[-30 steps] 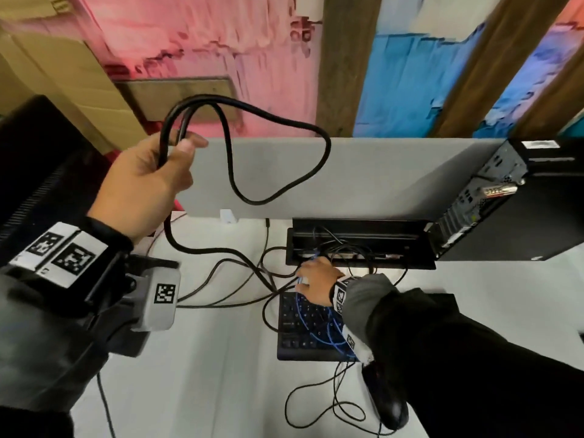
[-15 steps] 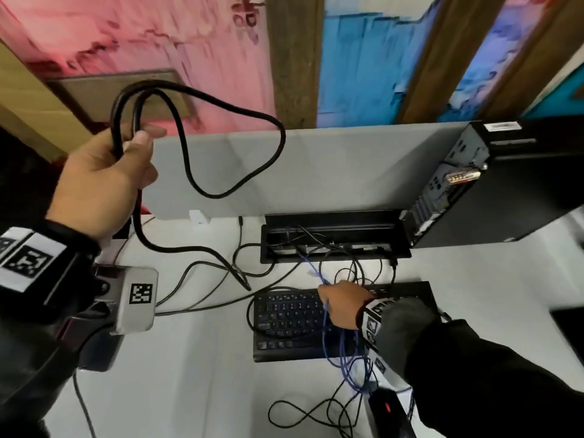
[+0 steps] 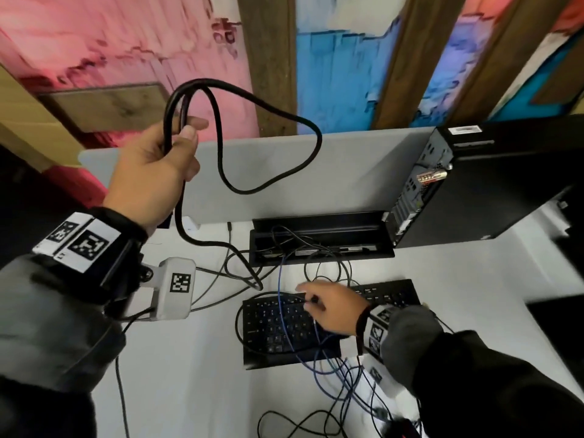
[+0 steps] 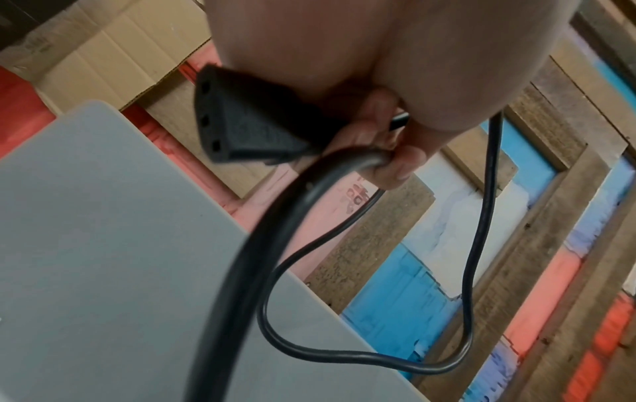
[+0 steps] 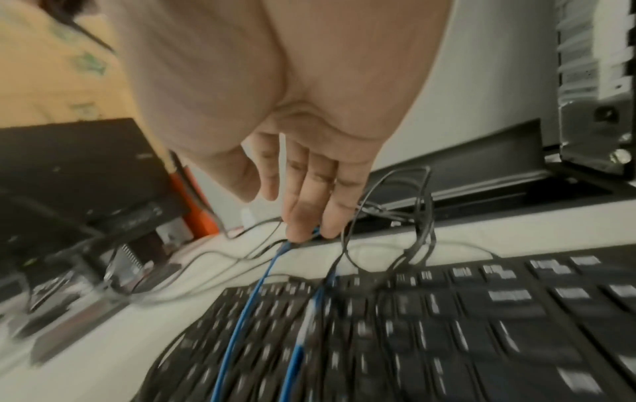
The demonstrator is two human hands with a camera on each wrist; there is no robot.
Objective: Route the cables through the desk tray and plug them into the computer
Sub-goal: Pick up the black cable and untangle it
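Gripping one power cord [image 3: 271, 181], left hand [image 3: 151, 172]; blue cables [image 5: 241, 326], maybe two.

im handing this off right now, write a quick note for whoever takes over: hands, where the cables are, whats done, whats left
Left hand: raised, gripping the looped black power cable, with its three-hole plug unplugged in the fingers.
Right hand: low over the keyboard, fingers extended down at the blue cable and thin black wires; an actual grip cannot be made out.
Desk tray: open, with the blue cable and several black wires already running into it.
Computer: stands right of the tray, back panel facing it; no cable visibly plugged in.
Left: feed the power cable through the tray, then plug everything into the computer.
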